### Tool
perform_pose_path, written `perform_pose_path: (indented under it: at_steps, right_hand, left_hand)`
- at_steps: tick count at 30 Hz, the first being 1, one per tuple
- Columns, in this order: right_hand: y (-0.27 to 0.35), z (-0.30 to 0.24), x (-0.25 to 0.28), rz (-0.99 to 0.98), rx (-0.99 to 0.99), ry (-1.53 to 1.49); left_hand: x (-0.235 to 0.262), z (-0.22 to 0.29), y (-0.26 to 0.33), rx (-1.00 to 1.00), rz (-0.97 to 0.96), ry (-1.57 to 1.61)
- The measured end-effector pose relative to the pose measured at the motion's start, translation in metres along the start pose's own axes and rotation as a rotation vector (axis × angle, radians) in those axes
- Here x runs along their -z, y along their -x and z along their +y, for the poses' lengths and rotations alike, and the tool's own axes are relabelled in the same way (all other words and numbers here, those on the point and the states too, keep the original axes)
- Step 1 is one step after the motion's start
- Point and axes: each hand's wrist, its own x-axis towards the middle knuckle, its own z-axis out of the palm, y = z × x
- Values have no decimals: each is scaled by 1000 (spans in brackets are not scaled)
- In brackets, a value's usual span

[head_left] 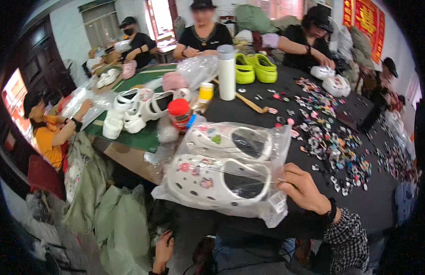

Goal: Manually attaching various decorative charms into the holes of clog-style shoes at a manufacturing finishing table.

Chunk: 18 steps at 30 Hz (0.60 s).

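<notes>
The right hand (304, 190) sits at lower right of the frame, its checked sleeve entering from the bottom edge. Its fingers are curled closed, pinching the right edge of a clear plastic bag (267, 137). The bag lies across the centre of the frame on the near edge of the black tabletop (382, 201); its film is glossy and creased, with a small printed label at its lower right corner. Inside lie two white clogs (217, 178) of smooth moulded foam (perforated uppers, small coloured charms pressed into the holes), side by side.

The left hand (164, 252) appears at lower centre-left, below the table edge, away from the bag; how far it is open cannot be told.

Behind the bag stand a red-capped jar (179, 112), a yellow-capped bottle (205, 94) and a tall white cylindrical flask (226, 73). Loose white clogs (134, 112) rest on a green mat (143, 137) at centre left. Lime-green clogs (256, 68) sit at upper centre. Scattered shoe charms (331, 137) cover the tabletop at right. Other people work along the far side.
</notes>
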Motion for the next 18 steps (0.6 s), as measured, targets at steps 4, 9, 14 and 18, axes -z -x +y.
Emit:
perform_pose_path:
  at_steps: [4,9,14,18]
  right_hand:
    - [0,-15,5,-49,45,-124]
    - [16,-12,8,-172,217,-108]
    - [36,-21,4,-100,266,75]
    - [36,-31,-5,-113,338,148]
  left_hand:
    - [44,90,17,-145,279,176]
    - [56,172,16,-340,415,570]
    - [59,224,1,-596,452,29]
    - [64,234,-33,-702,523,104]
